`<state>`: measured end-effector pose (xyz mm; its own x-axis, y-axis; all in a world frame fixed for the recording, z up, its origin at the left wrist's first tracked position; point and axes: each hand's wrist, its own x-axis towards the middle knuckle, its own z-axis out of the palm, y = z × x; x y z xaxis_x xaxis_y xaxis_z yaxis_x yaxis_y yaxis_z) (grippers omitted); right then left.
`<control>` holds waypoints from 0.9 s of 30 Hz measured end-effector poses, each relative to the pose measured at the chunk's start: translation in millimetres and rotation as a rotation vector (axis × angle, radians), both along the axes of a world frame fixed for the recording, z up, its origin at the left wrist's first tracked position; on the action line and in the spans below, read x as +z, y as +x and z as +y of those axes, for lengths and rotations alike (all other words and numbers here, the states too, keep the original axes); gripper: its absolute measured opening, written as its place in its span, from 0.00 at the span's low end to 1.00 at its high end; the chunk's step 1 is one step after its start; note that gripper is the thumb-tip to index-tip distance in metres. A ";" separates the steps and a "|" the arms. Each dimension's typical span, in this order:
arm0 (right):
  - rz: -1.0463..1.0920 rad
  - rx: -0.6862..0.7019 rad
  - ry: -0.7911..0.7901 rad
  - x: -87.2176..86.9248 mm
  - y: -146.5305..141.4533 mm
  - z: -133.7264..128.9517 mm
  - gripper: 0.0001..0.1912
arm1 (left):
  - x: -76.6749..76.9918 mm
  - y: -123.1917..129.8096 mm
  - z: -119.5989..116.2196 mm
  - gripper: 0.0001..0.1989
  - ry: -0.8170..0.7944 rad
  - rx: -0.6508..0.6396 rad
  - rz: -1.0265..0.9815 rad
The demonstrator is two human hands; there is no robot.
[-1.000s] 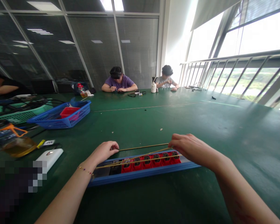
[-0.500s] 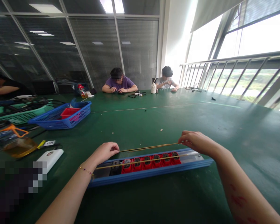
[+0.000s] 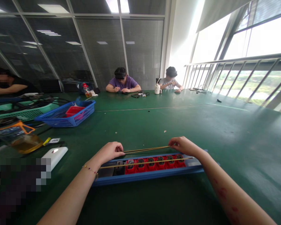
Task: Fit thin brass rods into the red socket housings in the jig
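Note:
A long blue channel point(image 3: 150, 177) lies across the table before me, with a row of red sockets point(image 3: 140, 166) with dark centres inside it. One thin yellowish stick point(image 3: 152, 162) rests lengthwise over the sockets. Just behind the channel, thin yellowish sticks point(image 3: 146, 149) stretch between my hands. My left hand point(image 3: 112, 151) pinches their left end above the channel's left part. My right hand point(image 3: 181, 145) has its fingers closed on their right end, over the far edge. How many sticks I hold is hard to tell.
At the left stand a blue basket point(image 3: 61, 120) with a red box point(image 3: 74, 111), a green basket point(image 3: 30, 112), a jar of amber liquid point(image 3: 25, 143) and a white device point(image 3: 58, 156). Several people sit around the table; a white bottle point(image 3: 157, 89) stands far back.
My right hand has moved left along the sticks, closer to my left hand. The whole view has shifted slightly.

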<state>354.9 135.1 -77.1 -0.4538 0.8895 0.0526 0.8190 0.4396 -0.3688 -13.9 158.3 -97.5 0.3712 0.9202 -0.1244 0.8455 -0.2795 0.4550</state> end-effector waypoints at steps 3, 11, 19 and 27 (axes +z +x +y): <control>0.120 0.045 -0.078 -3.3 -2.8 1.7 0.13 | -1.3 -0.7 0.9 0.16 0.004 -0.013 -0.006; 0.229 0.081 -0.193 12.0 -1.3 -3.3 0.16 | 3.6 -0.4 -1.9 0.14 0.006 -0.019 -0.025; -0.013 0.054 -0.238 62.2 18.1 -34.5 0.19 | 3.2 -0.5 -0.8 0.14 0.009 -0.026 -0.021; -0.090 0.068 -0.340 56.3 20.2 -41.6 0.20 | 3.2 0.0 -1.4 0.15 0.009 -0.013 -0.018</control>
<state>375.2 93.6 -20.7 -0.5019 0.8171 -0.2835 0.8278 0.3588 -0.4313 -13.9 156.9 -94.3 0.3852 0.9162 -0.1099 0.8336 -0.2944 0.4673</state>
